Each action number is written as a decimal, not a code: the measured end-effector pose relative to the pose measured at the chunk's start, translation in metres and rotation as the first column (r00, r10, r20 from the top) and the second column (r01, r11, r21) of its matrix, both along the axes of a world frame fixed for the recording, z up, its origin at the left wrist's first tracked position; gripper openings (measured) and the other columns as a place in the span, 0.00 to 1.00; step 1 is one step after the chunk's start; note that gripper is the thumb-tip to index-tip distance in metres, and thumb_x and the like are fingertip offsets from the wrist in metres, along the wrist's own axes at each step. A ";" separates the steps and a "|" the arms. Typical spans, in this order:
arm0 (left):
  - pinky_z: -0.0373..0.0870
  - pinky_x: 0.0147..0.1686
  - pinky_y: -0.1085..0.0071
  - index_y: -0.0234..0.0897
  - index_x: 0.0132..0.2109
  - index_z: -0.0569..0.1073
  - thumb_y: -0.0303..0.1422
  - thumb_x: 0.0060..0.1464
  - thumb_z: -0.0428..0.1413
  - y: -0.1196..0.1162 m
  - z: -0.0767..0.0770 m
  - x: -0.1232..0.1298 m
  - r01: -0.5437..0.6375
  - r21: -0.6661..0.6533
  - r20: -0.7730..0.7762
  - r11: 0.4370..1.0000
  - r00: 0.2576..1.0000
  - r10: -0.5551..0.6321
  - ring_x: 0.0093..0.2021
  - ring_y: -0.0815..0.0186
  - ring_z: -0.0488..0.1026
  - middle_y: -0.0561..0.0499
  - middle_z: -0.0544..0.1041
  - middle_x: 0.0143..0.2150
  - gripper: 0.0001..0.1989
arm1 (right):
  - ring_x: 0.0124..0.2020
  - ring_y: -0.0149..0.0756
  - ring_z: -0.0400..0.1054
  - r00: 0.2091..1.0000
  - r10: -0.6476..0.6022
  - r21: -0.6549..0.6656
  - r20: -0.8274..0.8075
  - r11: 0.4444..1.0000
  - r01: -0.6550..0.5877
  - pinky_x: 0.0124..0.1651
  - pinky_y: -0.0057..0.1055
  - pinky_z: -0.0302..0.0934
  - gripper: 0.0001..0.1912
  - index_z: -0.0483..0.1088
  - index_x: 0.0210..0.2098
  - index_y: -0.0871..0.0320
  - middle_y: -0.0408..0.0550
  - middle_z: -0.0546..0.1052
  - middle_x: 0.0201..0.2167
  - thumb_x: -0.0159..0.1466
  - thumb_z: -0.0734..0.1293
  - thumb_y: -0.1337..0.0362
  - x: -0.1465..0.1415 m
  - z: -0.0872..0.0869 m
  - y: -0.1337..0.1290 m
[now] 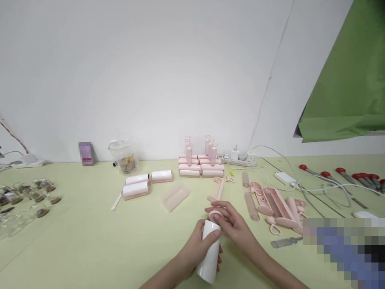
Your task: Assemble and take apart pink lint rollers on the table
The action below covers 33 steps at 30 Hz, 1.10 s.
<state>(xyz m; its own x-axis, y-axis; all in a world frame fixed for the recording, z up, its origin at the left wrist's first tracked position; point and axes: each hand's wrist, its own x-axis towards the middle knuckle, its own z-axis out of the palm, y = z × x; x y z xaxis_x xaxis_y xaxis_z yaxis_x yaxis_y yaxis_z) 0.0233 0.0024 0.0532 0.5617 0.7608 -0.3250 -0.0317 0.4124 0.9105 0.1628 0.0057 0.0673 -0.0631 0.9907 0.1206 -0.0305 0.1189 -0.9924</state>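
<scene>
The left hand (192, 249) is clasping the roll (212, 251) around its middle, thumb lying along the near side and fingers wrapping behind. The right hand (233, 224) is pinching the cap (214, 216) with thumb and fingers at the roll's upper end. The roll is leaning slightly, its top pointing far and a little right; whether its lower end is touching the table (99, 245) is hard to tell.

The likeliest trouble is at the rim. The fingers are covering much of the cap, so a crooked meeting with the roll could be going unseen, and pressing it askew could jam it or dent the edge. The roll's surface is looking smooth and glossy, so a loose left grip could let it turn or slide down under a push from above. Squeezing too hard could instead be deforming it, if the wall is soft.

The handle (220, 189) is lying just beyond the right fingers, where a knuckle could knock it. To the right, the tubes (252, 206) are looking round enough to roll if an elbow or forearm is brushing them, and the pink parts (279, 204) are lying jumbled close by. The cable (319, 182) is trailing beyond them, and a sleeve or part catching on it could be dragging things about.
</scene>
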 end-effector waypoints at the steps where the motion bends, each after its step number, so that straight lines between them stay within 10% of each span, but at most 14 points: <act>1: 0.64 0.18 0.74 0.40 0.47 0.54 0.46 0.49 0.50 0.000 0.000 0.001 -0.008 0.003 0.007 1.000 1.000 0.008 0.19 0.71 0.66 0.56 0.68 0.23 0.22 | 0.43 0.40 0.66 0.999 0.037 0.004 0.031 0.999 -0.038 0.44 0.36 0.60 0.15 0.62 0.41 0.53 0.50 0.73 0.41 0.58 0.62 0.54 -0.002 0.000 -0.002; 12: 0.64 0.19 0.74 0.46 0.55 0.46 0.44 0.52 0.48 -0.005 -0.001 0.000 -0.157 0.024 0.091 0.987 0.984 0.154 0.20 0.70 0.66 0.57 0.67 0.23 0.27 | 0.19 0.26 0.62 0.965 0.196 -0.149 -0.172 0.963 -0.222 0.23 0.29 0.61 0.22 0.53 0.54 0.46 0.49 0.63 0.55 0.61 0.58 0.55 -0.014 -0.006 -0.019; 17: 0.63 0.20 0.75 0.44 0.51 0.52 0.43 0.52 0.48 -0.001 -0.001 0.003 -0.236 0.047 0.173 0.971 0.959 0.225 0.20 0.70 0.65 0.56 0.67 0.23 0.21 | 0.38 0.37 0.67 0.935 -0.186 -0.188 -0.301 0.973 0.133 0.33 0.31 0.64 0.20 0.58 0.49 0.50 0.47 0.69 0.43 0.57 0.59 0.60 -0.010 -0.017 -0.004; 23: 0.63 0.23 0.75 0.45 0.45 0.55 0.43 0.54 0.46 0.017 0.001 -0.002 -0.451 -0.049 0.213 0.891 0.867 0.450 0.22 0.70 0.67 0.56 0.68 0.24 0.14 | 0.40 0.38 0.64 0.981 -0.134 -0.098 0.144 0.984 0.149 0.44 0.34 0.58 0.14 0.65 0.39 0.53 0.45 0.69 0.36 0.52 0.62 0.61 0.007 -0.013 0.003; 29: 0.64 0.23 0.75 0.43 0.43 0.57 0.44 0.51 0.49 0.022 -0.002 -0.006 -0.544 -0.127 0.241 0.830 0.794 0.557 0.22 0.70 0.67 0.57 0.68 0.25 0.15 | 0.28 0.32 0.63 0.406 0.439 -0.260 0.802 0.868 -0.424 0.24 0.23 0.52 0.22 0.66 0.37 0.47 0.38 0.67 0.36 0.42 0.66 0.71 0.027 0.026 -0.031; 33: 0.65 0.24 0.74 0.34 0.38 0.63 0.45 0.50 0.49 0.025 0.000 -0.008 -0.524 -0.350 0.241 0.776 0.750 0.616 0.22 0.69 0.67 0.52 0.69 0.24 0.17 | 0.26 0.30 0.63 0.383 0.366 -0.199 0.848 0.890 -0.410 0.23 0.22 0.51 0.16 0.65 0.31 0.50 0.36 0.68 0.29 0.45 0.62 0.74 0.028 0.024 -0.033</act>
